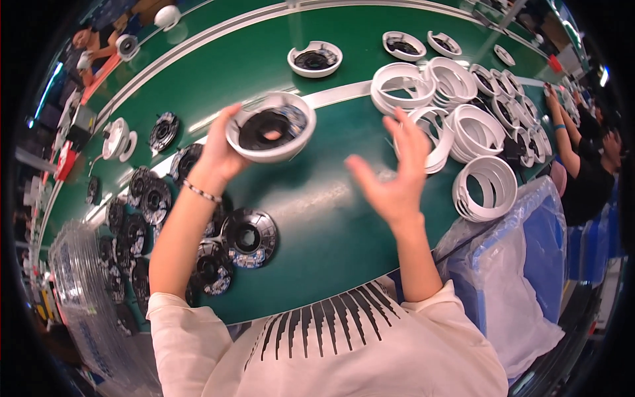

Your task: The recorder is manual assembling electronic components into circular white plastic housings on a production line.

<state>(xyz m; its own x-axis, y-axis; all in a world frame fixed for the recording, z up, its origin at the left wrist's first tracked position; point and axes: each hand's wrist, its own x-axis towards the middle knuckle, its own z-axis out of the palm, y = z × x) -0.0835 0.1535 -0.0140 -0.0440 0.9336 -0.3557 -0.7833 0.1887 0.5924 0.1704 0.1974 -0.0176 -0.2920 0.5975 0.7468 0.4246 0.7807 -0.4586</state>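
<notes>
My left hand (223,149) grips a round white plastic housing (278,153) by its left side and holds it up over the green bench. Inside the housing sits a black disc-shaped insert (263,130) with a hole in its middle and a blue circuit board at its right edge. My right hand (397,175) is raised with its fingers spread and nothing in it, close to the stacked white rings (433,142). Below my left forearm lie several loose black disc parts (249,239) with small circuit boards.
A conveyor belt (238,53) runs along the far side, carrying white housings (315,59) with black inserts. Clear plastic trays (76,271) are stacked at the left. A blue bin (529,264) lined with plastic film stands at the right. Co-workers (575,159) sit farther along.
</notes>
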